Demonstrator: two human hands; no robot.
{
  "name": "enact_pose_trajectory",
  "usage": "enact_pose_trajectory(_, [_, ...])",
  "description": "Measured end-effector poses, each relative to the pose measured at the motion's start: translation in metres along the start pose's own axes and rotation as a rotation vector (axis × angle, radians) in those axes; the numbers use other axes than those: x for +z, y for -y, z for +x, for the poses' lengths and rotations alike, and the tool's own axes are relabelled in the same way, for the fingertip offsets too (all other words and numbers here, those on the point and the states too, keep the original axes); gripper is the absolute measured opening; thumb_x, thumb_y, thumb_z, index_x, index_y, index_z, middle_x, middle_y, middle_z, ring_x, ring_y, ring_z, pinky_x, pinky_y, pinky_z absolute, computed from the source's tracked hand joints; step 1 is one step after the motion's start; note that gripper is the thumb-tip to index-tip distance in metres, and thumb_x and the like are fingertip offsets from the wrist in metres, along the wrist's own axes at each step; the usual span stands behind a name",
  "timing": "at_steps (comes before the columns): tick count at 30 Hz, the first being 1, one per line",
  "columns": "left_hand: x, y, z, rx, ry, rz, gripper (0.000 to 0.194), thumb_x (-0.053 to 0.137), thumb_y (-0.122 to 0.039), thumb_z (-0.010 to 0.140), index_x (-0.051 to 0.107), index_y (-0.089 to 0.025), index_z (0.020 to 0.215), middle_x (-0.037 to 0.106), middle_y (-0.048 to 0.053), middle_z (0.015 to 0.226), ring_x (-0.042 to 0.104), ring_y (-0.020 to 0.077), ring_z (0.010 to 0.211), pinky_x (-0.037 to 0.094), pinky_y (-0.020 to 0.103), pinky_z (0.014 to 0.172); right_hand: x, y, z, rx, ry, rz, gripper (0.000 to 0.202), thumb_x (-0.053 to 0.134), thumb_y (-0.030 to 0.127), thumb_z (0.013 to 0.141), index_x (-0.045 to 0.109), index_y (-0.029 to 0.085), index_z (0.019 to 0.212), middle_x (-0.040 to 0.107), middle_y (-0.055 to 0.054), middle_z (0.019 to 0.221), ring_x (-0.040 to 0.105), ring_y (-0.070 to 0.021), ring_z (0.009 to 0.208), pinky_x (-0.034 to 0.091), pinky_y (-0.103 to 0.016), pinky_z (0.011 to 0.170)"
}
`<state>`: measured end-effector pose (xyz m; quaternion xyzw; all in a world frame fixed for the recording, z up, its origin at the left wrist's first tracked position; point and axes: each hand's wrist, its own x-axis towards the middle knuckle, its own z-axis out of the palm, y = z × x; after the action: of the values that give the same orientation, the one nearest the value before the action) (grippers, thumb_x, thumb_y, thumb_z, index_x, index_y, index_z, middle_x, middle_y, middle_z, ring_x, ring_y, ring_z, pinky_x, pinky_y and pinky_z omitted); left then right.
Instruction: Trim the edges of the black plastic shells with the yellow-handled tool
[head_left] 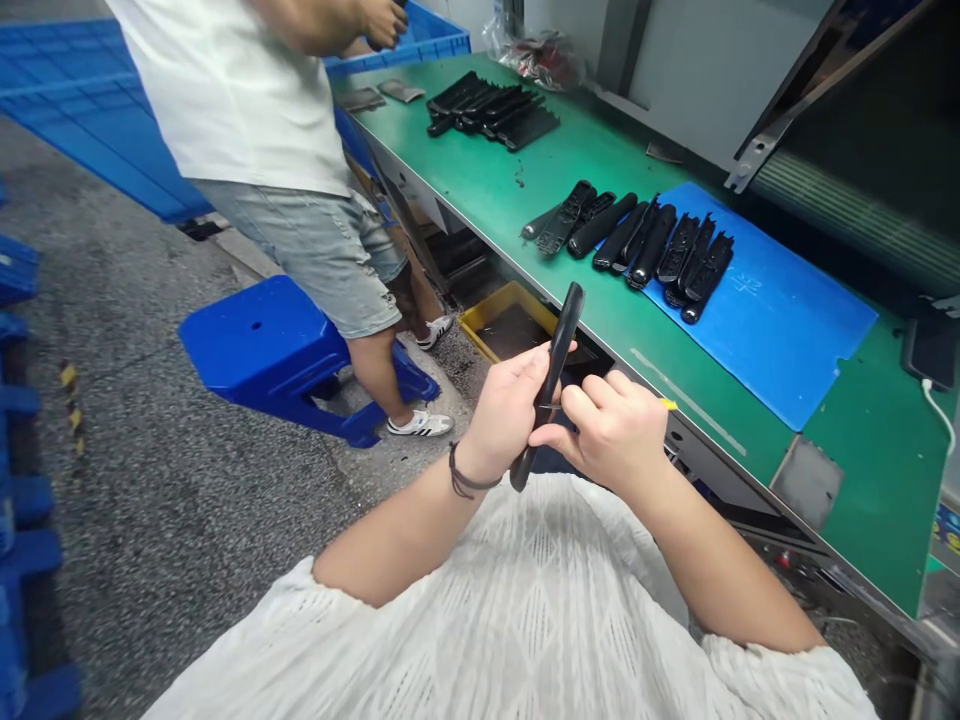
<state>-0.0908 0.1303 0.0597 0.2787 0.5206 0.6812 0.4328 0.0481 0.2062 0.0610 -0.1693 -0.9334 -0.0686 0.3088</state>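
The one camera sits on the person's head and looks forward and steeply down. The shirt (517, 620) is nearest, spreading across six o'clock. The left grip (510, 405) and right grip (611, 425) show close up, around the middle. The surface (630, 330) is seen from above at a slant, its front edge running from eleven o'clock towards four. Farther back, a co-worker (247, 110) stands at ten, cut off by the top edge; the floor (202, 540) opens at eight.

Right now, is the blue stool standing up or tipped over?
Standing up: the blue stool has its seat facing upward and visible legs down on the floor.
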Motion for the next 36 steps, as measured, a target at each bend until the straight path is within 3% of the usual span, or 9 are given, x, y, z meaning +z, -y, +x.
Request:
enact_pose_trajectory(7, [0.002, 0.000, 0.002, 0.013, -0.029, 0.027, 0.046, 0.059, -0.054, 0.101, 0.076, -0.014, 0.118, 0.050, -0.003, 0.060, 0.039, 0.0094, 0.051, 0.032, 0.023, 0.048, 0.003, 0.004, -0.006, 0.009, 0.000, 0.030, 0.061, 0.042, 0.069, 0.104, 0.057, 0.021, 0.069, 0.050, 0.000, 0.063, 0.034, -0.0162, 0.063, 0.021, -0.033, 0.060])
enact_pose_trajectory(16, [0.004, -0.007, 0.014, -0.135, -0.134, -0.228, 0.044, 0.059, -0.053, 0.102, 0.068, -0.014, 0.118, 0.039, -0.008, 0.055, 0.030, 0.0063, 0.038, 0.024, 0.019, 0.036, 0.007, 0.023, -0.019, -0.026, 0.112, 0.192, 0.071, 0.043, 0.086, 0.093, 0.053, 0.021, 0.065, 0.049, 0.000, 0.061, 0.033, -0.0148, 0.061, 0.019, -0.033, 0.059])
enact_pose_trajectory(26, [-0.010, 0.010, 0.031, -0.321, -0.324, -0.412, 0.035, 0.043, -0.043, 0.110, 0.064, -0.014, 0.112, 0.035, -0.010, 0.053, 0.024, 0.0052, 0.035, 0.018, 0.017, 0.035, 0.019, 0.029, -0.019, -0.081, 0.094, 0.084, 0.058, 0.051, 0.069, 0.101, 0.053, 0.022, 0.067, 0.050, 0.000, 0.061, 0.036, -0.0157, 0.062, 0.018, -0.035, 0.058])
enact_pose_trajectory(30, [-0.022, 0.017, 0.040, -0.361, -0.450, -0.448, 0.035, 0.041, -0.042, 0.110, 0.062, -0.014, 0.111, 0.036, -0.010, 0.054, 0.027, 0.0057, 0.036, 0.018, 0.017, 0.036, 0.027, 0.032, -0.020, -0.062, 0.089, 0.172, 0.054, 0.060, 0.060, 0.101, 0.052, 0.021, 0.064, 0.049, 0.001, 0.058, 0.037, -0.0145, 0.059, 0.022, -0.033, 0.057])
enact_pose_trajectory(34, [-0.037, 0.013, 0.046, -0.378, -0.515, -0.484, 0.034, 0.041, -0.042, 0.111, 0.061, -0.015, 0.108, 0.033, -0.010, 0.053, 0.025, 0.0054, 0.035, 0.017, 0.018, 0.037, 0.036, 0.024, -0.014, 0.113, 0.142, 0.341, 0.025, 0.051, 0.036, 0.108, 0.068, 0.019, 0.100, 0.064, -0.003, 0.080, 0.054, -0.0147, 0.073, 0.035, -0.028, 0.063])
enact_pose_trajectory(36, [-0.042, 0.010, 0.047, -0.370, -0.527, -0.497, 0.035, 0.040, -0.042, 0.111, 0.061, -0.015, 0.107, 0.032, -0.011, 0.053, 0.025, 0.0055, 0.035, 0.017, 0.018, 0.037, 0.042, 0.018, -0.009, 0.184, 0.210, 0.342, 0.030, 0.042, 0.018, 0.106, 0.067, 0.021, 0.122, 0.067, -0.005, 0.091, 0.058, -0.0150, 0.077, 0.037, -0.027, 0.061])
